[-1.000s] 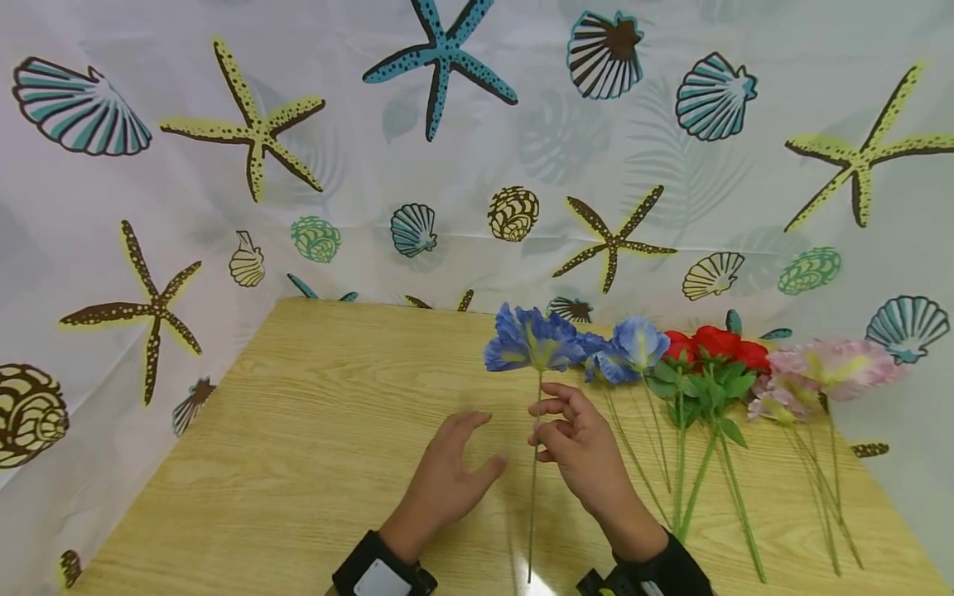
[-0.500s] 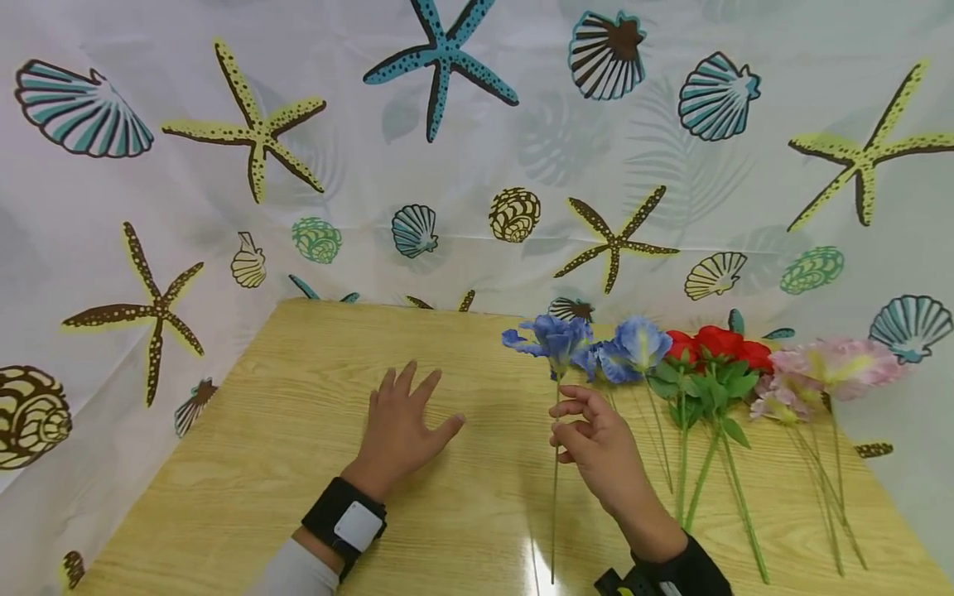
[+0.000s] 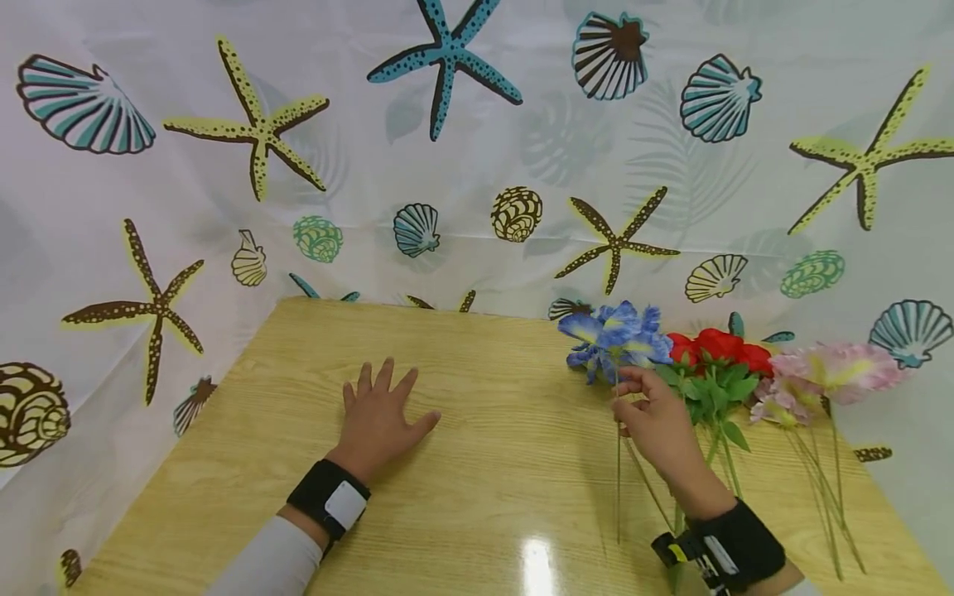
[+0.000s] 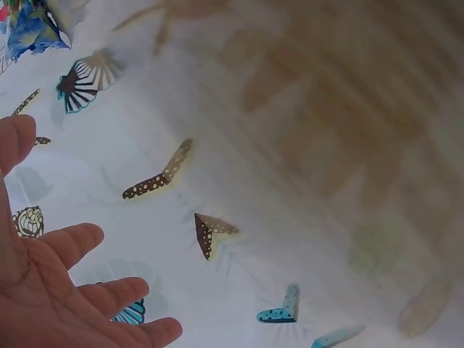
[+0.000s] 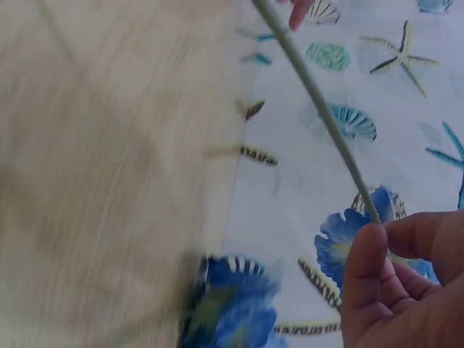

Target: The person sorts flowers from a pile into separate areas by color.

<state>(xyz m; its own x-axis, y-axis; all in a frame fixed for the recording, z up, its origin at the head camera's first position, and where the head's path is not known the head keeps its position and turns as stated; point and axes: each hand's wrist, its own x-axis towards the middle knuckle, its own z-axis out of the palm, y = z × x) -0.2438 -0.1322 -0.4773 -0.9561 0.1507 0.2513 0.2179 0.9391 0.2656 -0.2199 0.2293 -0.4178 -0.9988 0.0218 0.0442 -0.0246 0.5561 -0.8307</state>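
Note:
My right hand (image 3: 659, 426) pinches the thin green stem (image 5: 319, 101) of a blue artificial flower (image 3: 614, 327) between thumb and fingers, just below the bloom. In the head view that bloom overlaps other blue flowers (image 3: 585, 360) at the back of the table, and its stem hangs down toward the near side. Seen from the right wrist, the held bloom (image 5: 337, 243) shows behind the fingers, with another blue bloom (image 5: 235, 308) lower down. My left hand (image 3: 378, 420) is over the left-middle of the table with its fingers spread and holds nothing.
Red roses (image 3: 717, 343) with green leaves lie right of the blue flowers, partly behind my right hand. Pink flowers (image 3: 831, 368) lie at the table's right side, stems toward me. A white cloth (image 3: 462, 165) printed with shells and starfish hangs behind the wooden table (image 3: 477, 463).
My right hand has carried the held blue flower rightward, over to the other blue flowers. My left hand has moved left, away from the stem, and spread its fingers.

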